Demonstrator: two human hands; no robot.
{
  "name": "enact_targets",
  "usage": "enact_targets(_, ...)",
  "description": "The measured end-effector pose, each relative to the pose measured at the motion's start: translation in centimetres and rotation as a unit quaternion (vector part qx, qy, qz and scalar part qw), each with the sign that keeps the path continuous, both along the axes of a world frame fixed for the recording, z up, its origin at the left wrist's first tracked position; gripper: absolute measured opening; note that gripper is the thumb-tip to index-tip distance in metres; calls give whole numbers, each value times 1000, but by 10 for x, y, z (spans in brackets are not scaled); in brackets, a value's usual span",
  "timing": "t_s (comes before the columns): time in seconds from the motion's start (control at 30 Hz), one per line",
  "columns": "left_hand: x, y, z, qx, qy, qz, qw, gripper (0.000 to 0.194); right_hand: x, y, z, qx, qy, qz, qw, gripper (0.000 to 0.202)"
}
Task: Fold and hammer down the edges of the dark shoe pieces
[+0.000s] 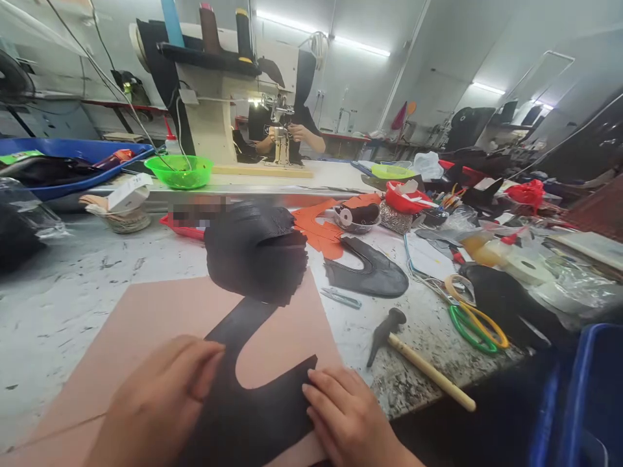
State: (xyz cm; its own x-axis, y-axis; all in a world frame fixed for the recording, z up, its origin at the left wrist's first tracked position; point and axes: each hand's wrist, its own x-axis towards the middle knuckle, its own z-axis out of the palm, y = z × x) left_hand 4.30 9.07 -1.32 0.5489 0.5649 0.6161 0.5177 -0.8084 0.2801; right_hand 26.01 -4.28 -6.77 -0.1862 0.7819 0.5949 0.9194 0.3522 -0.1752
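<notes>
Our black curved piece (263, 415) lies on the pink sheet (146, 318) along the counter's near edge, our hands at either side of it.
Our left hand (156, 395) is curled over its left side, thumb and fingertips drawn close, too blurred to tell whether they pinch anything; our right hand (345, 408) has its fingers together at the tip of the right arm, thumb hidden, so we cannot tell if it pinches or only presses. The piece's far arm reaches the black stack (253, 253), perhaps running under it, so a tug could drag or spill the stack; uneven pressure could crease or skew the piece. To our right, the handle of the hammer (423, 370) juts past the counter (117, 259) at its near edge, where a sleeve or elbow could knock it down.
</notes>
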Motion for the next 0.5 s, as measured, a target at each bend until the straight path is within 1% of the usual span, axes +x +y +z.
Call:
enact_targets(0.03,21,-3,0,6,18,-37,999,20,5,-1,0,-12,5,-3,1000,24)
enact_targets(0.07,39,-7,-2,1,38,-58,998,23,7,-2,-1,-17,10,0,1000,25)
enact_targets(0.13,70,-13,-14,2,73,-92,993,27,9,-2,-4,-20,21,4,1000,26)
enact_targets(0.2,91,-18,-30,-2,99,-118,988,31,8,-1,-8,-14,41,4,999,28)
enact_targets(0.27,101,-20,-44,-5,119,-129,984,33,7,0,-10,-6,65,-1,998,30)
enact_targets(0.33,105,-19,-53,-8,132,-130,983,34,7,1,-11,-8,83,-15,996,30)
enact_targets(0.4,104,-18,-57,-13,135,-132,982,33,7,0,-10,-13,95,-33,995,29)
enact_targets(0.5,100,-17,-59,-20,133,-140,981,31,9,-1,-10,-15,106,-48,993,28)
